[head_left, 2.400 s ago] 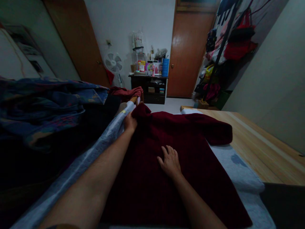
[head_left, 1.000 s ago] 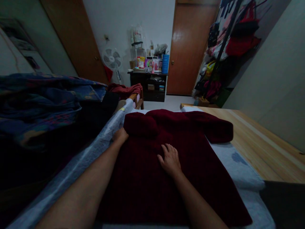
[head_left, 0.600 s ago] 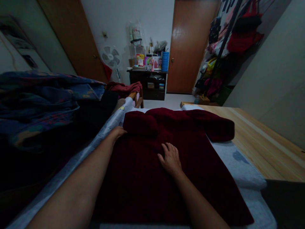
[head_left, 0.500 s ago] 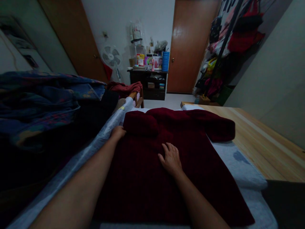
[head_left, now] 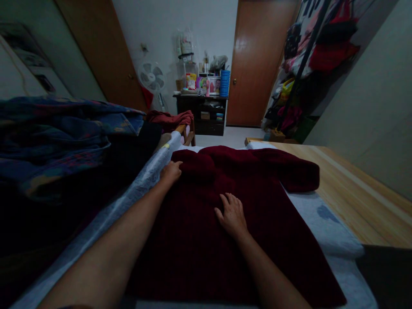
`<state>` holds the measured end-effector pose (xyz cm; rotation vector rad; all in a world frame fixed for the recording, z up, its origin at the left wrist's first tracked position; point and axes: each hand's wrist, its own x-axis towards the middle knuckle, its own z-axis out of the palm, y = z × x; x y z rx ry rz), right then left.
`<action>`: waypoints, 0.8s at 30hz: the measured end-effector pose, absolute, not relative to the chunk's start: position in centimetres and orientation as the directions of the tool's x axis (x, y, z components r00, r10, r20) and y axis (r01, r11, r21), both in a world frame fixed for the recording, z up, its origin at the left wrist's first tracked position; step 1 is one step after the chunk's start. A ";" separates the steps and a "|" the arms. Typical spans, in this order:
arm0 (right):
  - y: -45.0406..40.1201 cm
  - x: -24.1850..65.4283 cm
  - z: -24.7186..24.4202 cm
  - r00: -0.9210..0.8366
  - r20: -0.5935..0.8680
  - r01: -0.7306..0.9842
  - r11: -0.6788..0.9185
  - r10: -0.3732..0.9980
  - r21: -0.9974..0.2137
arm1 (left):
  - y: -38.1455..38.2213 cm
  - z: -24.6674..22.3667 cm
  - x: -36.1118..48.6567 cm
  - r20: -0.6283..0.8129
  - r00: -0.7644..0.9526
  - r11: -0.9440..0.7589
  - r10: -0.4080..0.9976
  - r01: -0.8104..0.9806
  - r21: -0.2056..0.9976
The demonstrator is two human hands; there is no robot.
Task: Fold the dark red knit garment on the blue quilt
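Note:
A dark red shirt (head_left: 206, 240) lies spread out on a white cloth-covered table (head_left: 325, 223), its sleeves toward the far side. At the left sleeve (head_left: 199, 166), my left hand (head_left: 171, 172) is closed with its fingers on the sleeve's edge; the fingertips are partly hidden. My right hand (head_left: 232, 214) rests palm down on the middle of the shirt, fingers spread a little. The right sleeve (head_left: 301, 171) reaches out over the cloth to the edge of a wooden board.
A pile of dark blue patterned clothes (head_left: 64, 133) stands close on the left. A pale wooden board (head_left: 357, 189) borders the cloth on the right. Farther off are a white fan (head_left: 152, 78), a black cabinet (head_left: 209, 126) and hanging bags (head_left: 334, 51).
My left hand has moved to the right and slightly away from me, over the left sleeve, whose outer end has shifted inward. My right hand stays on the shirt.

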<state>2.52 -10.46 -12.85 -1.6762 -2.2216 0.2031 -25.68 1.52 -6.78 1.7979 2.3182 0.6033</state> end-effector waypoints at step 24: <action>-10.5 2.5 -12.7 -0.244 0.193 0.901 0.296 0.950 -0.318 | 2.2 -7.4 -29.8 -0.064 -0.292 0.267 0.954 0.735 0.623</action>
